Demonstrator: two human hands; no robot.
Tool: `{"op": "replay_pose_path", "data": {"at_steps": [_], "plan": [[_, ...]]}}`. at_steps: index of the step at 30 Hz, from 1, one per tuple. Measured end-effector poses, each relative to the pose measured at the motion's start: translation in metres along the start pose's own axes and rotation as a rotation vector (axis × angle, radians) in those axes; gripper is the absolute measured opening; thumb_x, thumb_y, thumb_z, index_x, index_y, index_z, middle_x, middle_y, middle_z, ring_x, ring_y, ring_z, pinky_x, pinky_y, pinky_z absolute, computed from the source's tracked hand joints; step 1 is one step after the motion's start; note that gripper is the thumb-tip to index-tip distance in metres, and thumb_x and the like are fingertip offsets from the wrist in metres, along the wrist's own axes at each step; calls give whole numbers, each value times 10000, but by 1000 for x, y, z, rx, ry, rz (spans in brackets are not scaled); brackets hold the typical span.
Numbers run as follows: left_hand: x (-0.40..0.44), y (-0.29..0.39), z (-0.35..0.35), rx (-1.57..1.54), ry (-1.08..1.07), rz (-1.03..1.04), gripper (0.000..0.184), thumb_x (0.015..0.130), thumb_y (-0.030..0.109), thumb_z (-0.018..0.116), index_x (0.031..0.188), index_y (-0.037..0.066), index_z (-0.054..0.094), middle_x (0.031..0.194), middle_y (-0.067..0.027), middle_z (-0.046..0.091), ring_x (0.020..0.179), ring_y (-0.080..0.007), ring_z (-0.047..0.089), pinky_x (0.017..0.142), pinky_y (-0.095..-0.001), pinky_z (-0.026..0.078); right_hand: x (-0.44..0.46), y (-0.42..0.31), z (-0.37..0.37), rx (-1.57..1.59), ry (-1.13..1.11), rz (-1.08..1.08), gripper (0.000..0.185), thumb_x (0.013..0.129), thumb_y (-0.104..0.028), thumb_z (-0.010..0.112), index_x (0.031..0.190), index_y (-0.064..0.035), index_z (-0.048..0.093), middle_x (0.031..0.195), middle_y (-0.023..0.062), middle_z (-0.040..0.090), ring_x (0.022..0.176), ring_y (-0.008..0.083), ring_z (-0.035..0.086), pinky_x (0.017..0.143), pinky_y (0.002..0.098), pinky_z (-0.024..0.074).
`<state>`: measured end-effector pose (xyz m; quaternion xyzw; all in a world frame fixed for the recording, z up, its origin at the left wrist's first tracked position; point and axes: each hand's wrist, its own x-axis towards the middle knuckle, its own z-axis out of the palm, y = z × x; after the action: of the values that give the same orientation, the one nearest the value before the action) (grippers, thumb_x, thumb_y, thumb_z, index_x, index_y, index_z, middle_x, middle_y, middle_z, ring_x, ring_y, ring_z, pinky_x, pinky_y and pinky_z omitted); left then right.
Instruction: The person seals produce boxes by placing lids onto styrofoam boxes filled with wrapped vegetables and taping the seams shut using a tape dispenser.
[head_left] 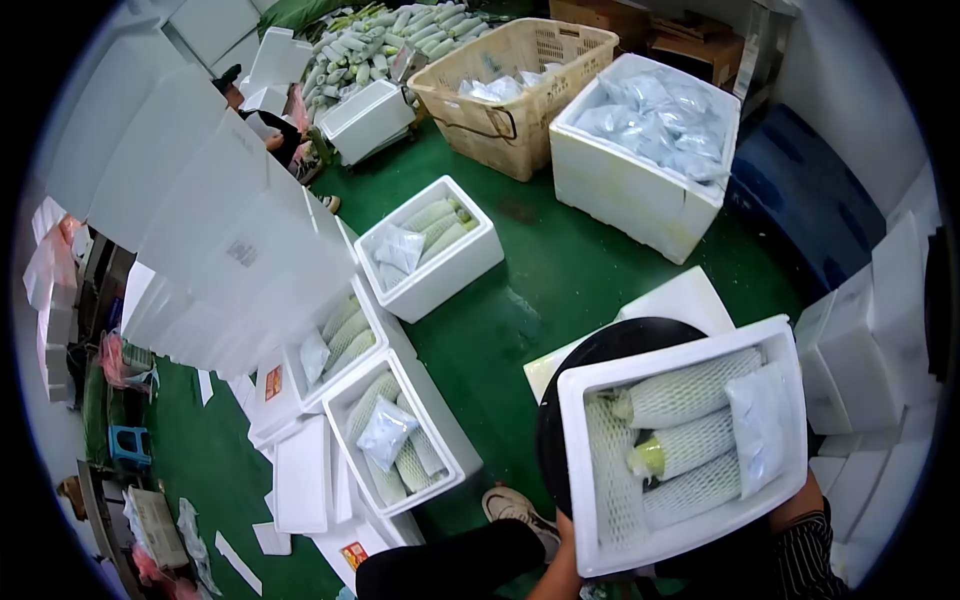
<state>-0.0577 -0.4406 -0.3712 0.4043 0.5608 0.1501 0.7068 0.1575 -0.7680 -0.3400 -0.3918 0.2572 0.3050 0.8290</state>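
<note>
From my remote seat I can read no words or numbers. I make out an orange-red label (273, 382) on a white foam piece, another orange-red label (354, 555) lower down, and grey print (241, 252) on the stacked foam (all too small and blurred for me).

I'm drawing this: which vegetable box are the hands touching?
The lower-right white box: the left hand and right hand are at its sides. The vegetable boxes farther left touch no hands.
</note>
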Motion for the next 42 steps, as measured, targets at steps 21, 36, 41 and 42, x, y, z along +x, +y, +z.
{"op": "replay_pose_path", "data": {"at_steps": [21, 36, 41, 42], "plan": [[-61, 99, -134, 76, 273, 639, 161, 986, 114, 585, 1119, 41, 531, 1033, -68, 580, 930, -220, 556, 899, -340, 460, -40, 157, 127, 118, 235, -111, 598, 964, -559, 591, 1449, -228, 479, 1431, 8, 550, 1287, 261, 523, 1074, 558, 378], [-162, -81, -123, 1574, -1415, -93, 934, 987, 764, 207, 1474, 27, 511, 1552, -208, 456, 1448, -361, 412, 1201, -447, 280, -60, 154, 134, 105, 96, -389, 417, 1037, -477, 528, 1348, -199, 544, 1194, 1, 653, 1028, 176, 637, 818, 351, 509], [-103, -32, -100, 1570, -1548, -182, 903, 1007, 737, 206, 1427, 22, 561, 1495, -188, 531, 1405, -343, 469, 1190, -431, 299, -42, 119, 192, 219, 77, -437, 441, 974, -448, 653, 1322, -198, 552, 1150, -1, 647, 1006, 195, 623, 790, 380, 491], [-101, -34, -94, 1564, -1546, -120, 895, 1009, 733, 208, 1424, 25, 566, 1493, -187, 533, 1403, -342, 472, 1188, -429, 302, -50, 114, 207, 267, 60, -452, 405, 987, -450, 620, 1305, -207, 559, 1137, 0, 655, 990, 191, 625, 791, 374, 488]]}}
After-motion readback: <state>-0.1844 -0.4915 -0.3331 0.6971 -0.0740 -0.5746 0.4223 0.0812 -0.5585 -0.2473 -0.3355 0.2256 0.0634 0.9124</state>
